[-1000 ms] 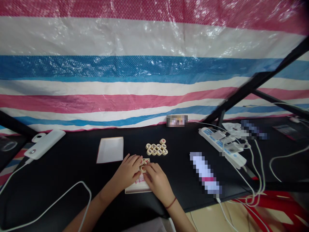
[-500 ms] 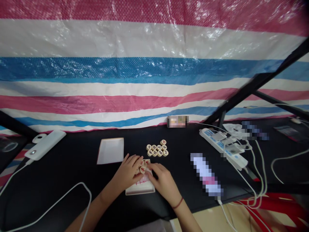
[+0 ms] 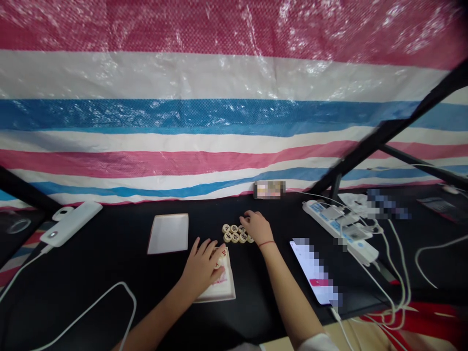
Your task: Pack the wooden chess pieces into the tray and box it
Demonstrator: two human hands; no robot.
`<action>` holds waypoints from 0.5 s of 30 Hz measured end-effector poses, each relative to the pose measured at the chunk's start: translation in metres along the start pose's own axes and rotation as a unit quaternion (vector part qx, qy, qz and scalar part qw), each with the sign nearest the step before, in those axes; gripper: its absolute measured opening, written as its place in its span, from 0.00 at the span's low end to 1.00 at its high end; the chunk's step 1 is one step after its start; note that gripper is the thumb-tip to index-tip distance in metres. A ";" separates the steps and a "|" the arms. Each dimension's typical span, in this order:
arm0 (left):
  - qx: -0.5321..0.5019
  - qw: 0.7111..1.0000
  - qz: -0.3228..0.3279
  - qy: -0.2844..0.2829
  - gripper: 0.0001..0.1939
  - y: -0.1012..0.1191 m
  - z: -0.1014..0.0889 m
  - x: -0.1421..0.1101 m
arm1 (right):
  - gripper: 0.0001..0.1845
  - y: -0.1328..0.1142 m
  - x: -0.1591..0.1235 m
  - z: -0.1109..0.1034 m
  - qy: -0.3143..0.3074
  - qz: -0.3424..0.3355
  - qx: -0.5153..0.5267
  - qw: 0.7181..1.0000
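Note:
My left hand (image 3: 204,265) lies over the left side of a shallow white box (image 3: 228,287), its fingers spread on and beside the round xiangqi pieces (image 3: 224,253) with red characters inside. Part of those pieces is hidden under the fingers. Beyond the box, stacked xiangqi pieces with black characters (image 3: 235,237) stand in two short rows on the table. Above the right end of these rows is my right hand (image 3: 257,226), its fingers curled together and pointing down; whatever is between the fingertips is hidden.
A white box lid (image 3: 168,234) lies open side up at the left. At the right are a lit phone (image 3: 310,270) on a cable and a power strip (image 3: 341,231) with plugs. A white device (image 3: 73,224) with a cable sits far left on the black table (image 3: 120,263).
My right hand has moved from the box away from me to the right end of the rows, covering the red piece there. My left hand stays on the box. The view has tilted slightly up.

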State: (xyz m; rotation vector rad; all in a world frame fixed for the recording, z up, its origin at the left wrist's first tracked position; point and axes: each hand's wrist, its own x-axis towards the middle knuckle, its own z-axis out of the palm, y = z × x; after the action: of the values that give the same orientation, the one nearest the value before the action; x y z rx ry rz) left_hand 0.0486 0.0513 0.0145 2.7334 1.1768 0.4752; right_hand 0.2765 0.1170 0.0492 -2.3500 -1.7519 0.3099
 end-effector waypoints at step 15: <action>-0.032 0.997 0.020 0.069 0.38 -0.004 -0.003 0.000 | 0.12 -0.018 -0.028 -0.022 0.062 -0.052 0.129 0.988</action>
State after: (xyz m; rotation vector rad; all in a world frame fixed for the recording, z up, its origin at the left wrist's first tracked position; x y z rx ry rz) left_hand 0.0447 0.0539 0.0168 2.7109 1.1173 0.7061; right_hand 0.2581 0.0946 0.0770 -2.0456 -1.6608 0.3435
